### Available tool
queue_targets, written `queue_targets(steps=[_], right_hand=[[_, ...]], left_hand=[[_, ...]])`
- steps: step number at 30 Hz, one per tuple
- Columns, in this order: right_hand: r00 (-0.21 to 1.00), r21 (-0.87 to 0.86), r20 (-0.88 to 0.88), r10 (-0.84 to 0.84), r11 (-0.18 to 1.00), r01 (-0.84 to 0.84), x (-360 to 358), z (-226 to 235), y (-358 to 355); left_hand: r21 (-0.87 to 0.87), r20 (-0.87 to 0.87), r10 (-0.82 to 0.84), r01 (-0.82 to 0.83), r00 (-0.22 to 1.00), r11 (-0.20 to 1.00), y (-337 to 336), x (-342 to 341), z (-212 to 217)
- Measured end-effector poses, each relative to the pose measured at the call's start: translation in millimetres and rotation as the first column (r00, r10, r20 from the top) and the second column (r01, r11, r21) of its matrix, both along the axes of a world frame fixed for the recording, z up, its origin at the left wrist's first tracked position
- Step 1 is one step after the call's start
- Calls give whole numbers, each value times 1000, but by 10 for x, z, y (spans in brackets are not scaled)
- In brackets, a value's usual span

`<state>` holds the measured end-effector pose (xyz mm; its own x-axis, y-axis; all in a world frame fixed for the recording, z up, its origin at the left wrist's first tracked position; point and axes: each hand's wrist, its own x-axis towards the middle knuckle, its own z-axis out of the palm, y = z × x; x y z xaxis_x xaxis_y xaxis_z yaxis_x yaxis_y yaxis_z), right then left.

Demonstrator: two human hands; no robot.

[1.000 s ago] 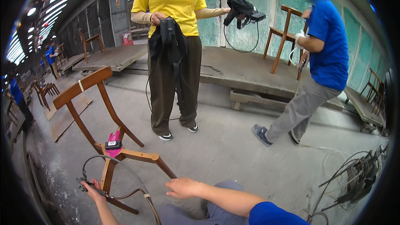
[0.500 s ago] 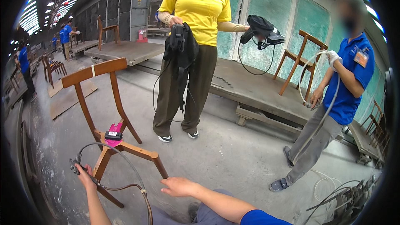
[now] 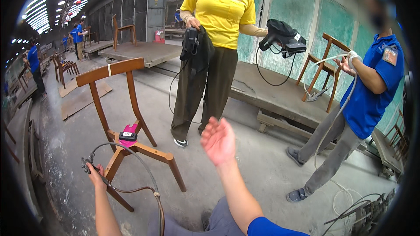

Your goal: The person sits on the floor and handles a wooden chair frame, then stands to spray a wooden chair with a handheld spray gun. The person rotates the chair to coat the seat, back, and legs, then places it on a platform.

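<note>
My left hand is closed around a spray gun, to the left of a brown wooden chair frame. A grey hose and a brown hose run from the gun and come together at a taped joint near my lap. My right hand is raised in front of me, palm up, fingers loosely bent and holding nothing. The chair frame stands upright without a seat panel. On its seat joint lie a pink item, perhaps a glove, and a small black device.
Ahead stands a person in yellow, holding black cabled gear. At right a person in blue handles a pale hose. Behind them a low platform bears a chair. Cardboard lies on the floor at left.
My right hand has left the chair's front leg and risen, palm turned up. My left hand still grips the spray gun. The person in blue has raised a hand toward the other.
</note>
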<state>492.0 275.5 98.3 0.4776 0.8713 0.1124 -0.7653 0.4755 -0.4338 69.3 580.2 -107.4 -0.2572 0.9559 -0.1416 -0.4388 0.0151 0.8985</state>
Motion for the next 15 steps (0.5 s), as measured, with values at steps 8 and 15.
queue_targets(steps=[8,15], right_hand=[[978,-550,44,205,822,-148,-408,-864,332],[938,-563,250,241,824,-61,-532,-792,246]], left_hand=[[-14,87,-39,40,995,999,-2,-71,27],[-4,8,-47,47,999,999,-2,-31,18]])
